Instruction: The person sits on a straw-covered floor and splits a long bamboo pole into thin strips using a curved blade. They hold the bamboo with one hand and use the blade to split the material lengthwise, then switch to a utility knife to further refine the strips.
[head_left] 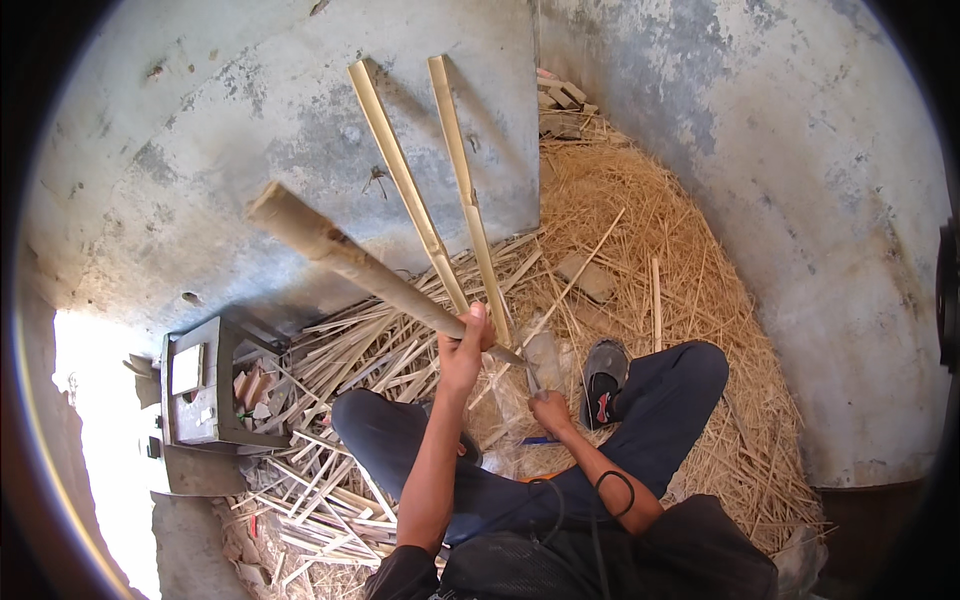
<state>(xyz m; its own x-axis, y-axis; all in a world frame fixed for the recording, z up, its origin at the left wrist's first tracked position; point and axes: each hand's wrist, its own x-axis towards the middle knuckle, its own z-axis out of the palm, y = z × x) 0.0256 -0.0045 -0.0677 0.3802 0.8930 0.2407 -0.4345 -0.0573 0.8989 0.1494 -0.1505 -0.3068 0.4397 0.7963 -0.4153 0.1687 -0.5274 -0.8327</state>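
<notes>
My left hand (464,355) is wrapped round a bamboo pole (370,270) near its lower end. The pole slants up to the left, its thick jointed end raised toward the wall. At the pole's lower tip is the grey blade of a knife (533,377), gripped in my right hand (550,410); the fist hides the handle. I cannot tell whether the blade is in the bamboo or only against it. Two split bamboo lengths (405,185) lean on the wall beyond my left hand, pale inner faces showing.
Bamboo strips (340,350) lie heaped to the left, and fine shavings (640,200) cover the floor at the right. A grey box-like stand (205,400) with broken pieces inside is at the left. Worn walls (800,200) close in both sides. My crossed legs (660,410) flank the work.
</notes>
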